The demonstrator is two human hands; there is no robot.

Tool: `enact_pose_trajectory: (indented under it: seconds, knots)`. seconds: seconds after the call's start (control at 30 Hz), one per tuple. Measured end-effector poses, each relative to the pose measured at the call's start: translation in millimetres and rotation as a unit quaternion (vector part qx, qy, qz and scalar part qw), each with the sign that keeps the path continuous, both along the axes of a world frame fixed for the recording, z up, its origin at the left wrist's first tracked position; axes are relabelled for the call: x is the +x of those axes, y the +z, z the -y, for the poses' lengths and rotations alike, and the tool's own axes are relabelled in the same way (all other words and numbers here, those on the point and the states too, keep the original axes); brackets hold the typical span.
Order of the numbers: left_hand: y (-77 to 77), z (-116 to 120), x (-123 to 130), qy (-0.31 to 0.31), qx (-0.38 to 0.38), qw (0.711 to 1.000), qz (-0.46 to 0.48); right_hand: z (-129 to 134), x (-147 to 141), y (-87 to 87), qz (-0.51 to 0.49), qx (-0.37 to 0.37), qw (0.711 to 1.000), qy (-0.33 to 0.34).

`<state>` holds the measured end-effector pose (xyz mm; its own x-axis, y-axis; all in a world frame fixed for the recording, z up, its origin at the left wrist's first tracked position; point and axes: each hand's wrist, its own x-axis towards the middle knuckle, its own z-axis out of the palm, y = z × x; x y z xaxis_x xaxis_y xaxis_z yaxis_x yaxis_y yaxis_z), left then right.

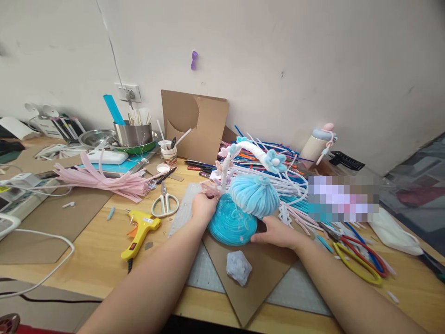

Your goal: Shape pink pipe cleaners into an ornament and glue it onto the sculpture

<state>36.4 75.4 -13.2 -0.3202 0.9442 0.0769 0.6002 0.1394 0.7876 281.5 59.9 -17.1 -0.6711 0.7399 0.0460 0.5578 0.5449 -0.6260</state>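
A craft piece made of fuzzy pipe cleaners stands upright in front of me, shaped like a small lamp. Its blue round base rests on a piece of cardboard. A white arched stem with blue and pink flowers rises behind, and a pleated blue shade hangs over the base. My left hand grips the base's left edge, its fingertips partly hidden near a pink flower. At the right edge, my right hand has its thumb along the rim; its other fingers are mostly hidden. A pale grey-blue lump lies just in front.
To the left lie a yellow glue gun, white-handled scissors and pink pipe cleaners. Red-and-yellow-handled tools lie right. Loose pipe cleaners, a cardboard sheet and a bottle are behind. A cable crosses the left side.
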Motion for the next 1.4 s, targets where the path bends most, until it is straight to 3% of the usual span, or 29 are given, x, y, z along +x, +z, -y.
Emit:
enact_pose_trajectory:
  seconds: [0.33, 1.0, 1.17, 1.4]
  knots:
    - [0.0, -1, -5, -0.034, 0.022, 0.999, -0.001, 16, -13, 3.9, 0.102, 0.046, 0.994, -0.017]
    - [-4.7, -4, -5, -0.038, 0.024, 0.998, 0.050, 16, -14, 2.9, 0.100, 0.064, 0.993, -0.015]
    - [-2.6, -4, -5, -0.045, 0.026, 0.998, 0.042, 18, -16, 5.9, 0.107, 0.066, 0.991, -0.036]
    - [4.7, -2, -1, -0.026, 0.007, 0.999, 0.023, 14, -13, 2.7, 0.080, 0.061, 0.995, -0.013]
